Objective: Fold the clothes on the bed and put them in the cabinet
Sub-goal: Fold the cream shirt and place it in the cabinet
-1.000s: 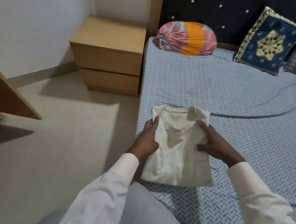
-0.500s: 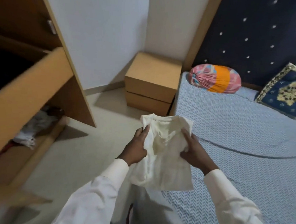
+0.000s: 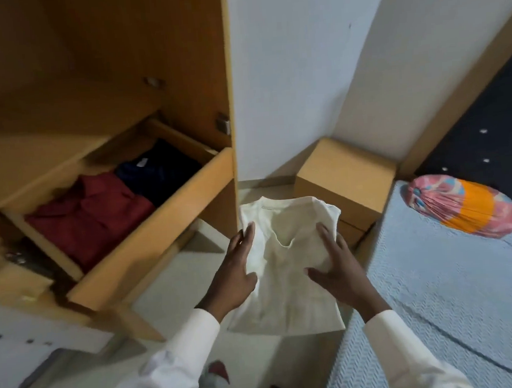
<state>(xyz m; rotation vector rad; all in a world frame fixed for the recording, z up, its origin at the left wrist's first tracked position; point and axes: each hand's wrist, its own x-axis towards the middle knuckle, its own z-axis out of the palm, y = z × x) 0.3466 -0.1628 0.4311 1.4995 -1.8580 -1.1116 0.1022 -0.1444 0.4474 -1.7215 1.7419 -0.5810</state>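
Swinging off the bed (image 3: 438, 302) toward the open wooden cabinet (image 3: 179, 63) within the last second. Folded cream-white shirt (image 3: 287, 267), flat on the blue chevron sheet a second ago, now lifted clear and carried in mid-air over the floor, between bed edge and cabinet side panel. Bringing the pulled-out wooden drawer (image 3: 148, 228) into view, already loaded with a folded maroon shirt (image 3: 89, 217) and a dark navy garment (image 3: 159, 173) side by side. Reads as fold done for this piece, transport under way, placement not yet done. Probably needs a shift left and forward to clear the drawer front, then a drop on top of the maroon or navy piece.

Left grip (image 3: 236, 274) on the shirt's left edge, back of hand to camera, fingers mostly extended along the fabric, thumb laid across the top. Right grip (image 3: 339, 270) on the right side, forefinger and thumb spread wide on top, remaining fingers running off the right edge. Judging both as pinch holds, given no other support under the shirt. Undersides hidden, so can't confirm finger placement beneath. Lower hem sagging a little below the wrists. Worth keeping level to avoid losing the fold.
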